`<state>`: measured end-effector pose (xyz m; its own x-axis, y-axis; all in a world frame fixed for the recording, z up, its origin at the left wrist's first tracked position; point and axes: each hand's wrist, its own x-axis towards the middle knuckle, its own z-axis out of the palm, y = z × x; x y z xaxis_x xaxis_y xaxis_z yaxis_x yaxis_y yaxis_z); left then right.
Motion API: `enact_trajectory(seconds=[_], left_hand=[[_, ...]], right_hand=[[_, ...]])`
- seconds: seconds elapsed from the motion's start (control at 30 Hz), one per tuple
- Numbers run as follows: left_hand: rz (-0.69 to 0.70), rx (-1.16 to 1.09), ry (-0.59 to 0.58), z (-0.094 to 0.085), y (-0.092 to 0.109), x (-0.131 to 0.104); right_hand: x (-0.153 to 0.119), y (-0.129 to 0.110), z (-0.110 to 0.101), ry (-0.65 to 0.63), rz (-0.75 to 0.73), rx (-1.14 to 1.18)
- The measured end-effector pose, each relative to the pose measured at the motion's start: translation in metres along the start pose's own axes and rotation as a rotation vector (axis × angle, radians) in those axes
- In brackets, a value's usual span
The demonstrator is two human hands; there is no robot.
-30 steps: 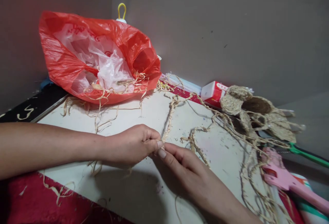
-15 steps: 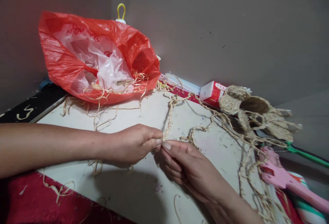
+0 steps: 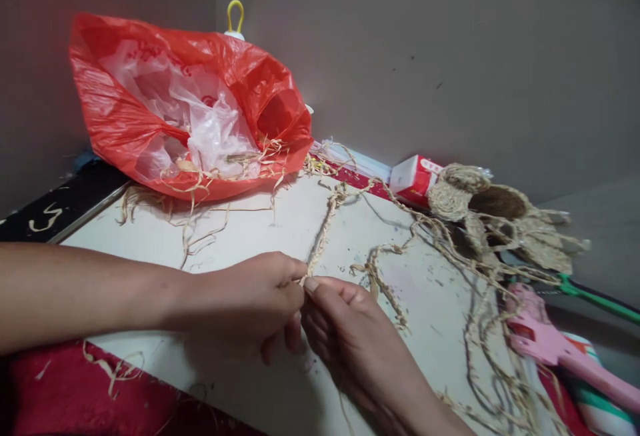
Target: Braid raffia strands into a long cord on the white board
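A braided straw cord (image 3: 324, 231) runs down the white board from a knotted bend at its far end to my fingers. My left hand (image 3: 265, 293) pinches the near end of this braid between thumb and forefinger, its other fingers curled below. Pressed close beside it, my right hand (image 3: 350, 329) grips the same end, thumb on top. The fingertips of both hands nearly touch, and the strands beneath them are hidden. More braided cord (image 3: 387, 289) lies on the board just right of the hands.
At the back left sits a red plastic bag (image 3: 280, 83) with clear plastic and straw strands. Along the right are woven straw pieces (image 3: 505, 213), a red-and-white box (image 3: 413, 179), a pink glue gun (image 3: 545, 336) and a green-handled tool (image 3: 595, 296). The white board (image 3: 240, 233) lies on a red surface.
Both hands have shifted slightly left and nearer, drawing the braid with them. My left hand has turned, so its lower fingers now show beneath. More of the cord on the right is uncovered.
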<state>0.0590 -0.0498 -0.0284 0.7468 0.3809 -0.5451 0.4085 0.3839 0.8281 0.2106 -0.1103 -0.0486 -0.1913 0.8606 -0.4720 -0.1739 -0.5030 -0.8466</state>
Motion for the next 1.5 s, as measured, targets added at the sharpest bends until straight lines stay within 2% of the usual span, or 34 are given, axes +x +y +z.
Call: enact_trajectory(seconds=[0.13, 0.33, 0.43, 0.6, 0.67, 0.73, 0.77, 0.87, 0.93, 1.07, 1.17, 1.37, 1.5], left_hand=[[0.049, 0.080, 0.081, 0.010, -0.002, -0.002], [0.134, 0.226, 0.339, 0.021, -0.005, -0.001], [0.205, 0.301, 0.366, 0.022, -0.007, 0.000], [0.259, 0.502, 0.279, 0.002, 0.010, -0.010], [0.353, 0.573, 0.389, -0.009, 0.019, -0.012], [0.458, 0.505, 0.506, -0.016, 0.022, -0.010], [0.470, 0.421, 0.490, -0.017, 0.021, -0.007], [0.311, 0.130, 0.183, -0.014, 0.011, 0.005], [0.260, 0.087, 0.092, -0.011, 0.004, 0.009], [0.284, 0.254, 0.147, -0.010, 0.001, 0.008], [0.267, 0.326, 0.133, -0.014, 0.005, 0.006], [0.325, 0.498, 0.039, -0.025, 0.014, 0.007], [0.332, 0.487, -0.065, -0.032, 0.014, 0.007]], right_hand=[[-0.002, 0.002, 0.005, 0.063, -0.005, 0.127], [-0.002, 0.004, 0.006, -0.004, -0.030, 0.134], [-0.001, 0.006, 0.005, 0.045, -0.039, 0.116], [0.001, 0.002, 0.002, 0.057, -0.060, 0.161], [0.001, -0.002, 0.001, 0.033, -0.063, 0.179], [0.001, -0.004, 0.000, 0.008, -0.064, 0.172], [0.001, -0.004, 0.000, 0.003, -0.068, 0.159], [0.002, -0.005, -0.002, -0.022, -0.078, 0.111], [0.003, -0.005, -0.003, -0.048, -0.076, 0.086], [0.004, -0.008, -0.009, -0.087, -0.048, 0.031], [0.004, -0.010, -0.014, -0.113, -0.001, -0.020], [0.005, -0.016, -0.020, -0.141, 0.063, -0.127], [0.004, -0.018, -0.020, -0.148, 0.079, -0.155]])
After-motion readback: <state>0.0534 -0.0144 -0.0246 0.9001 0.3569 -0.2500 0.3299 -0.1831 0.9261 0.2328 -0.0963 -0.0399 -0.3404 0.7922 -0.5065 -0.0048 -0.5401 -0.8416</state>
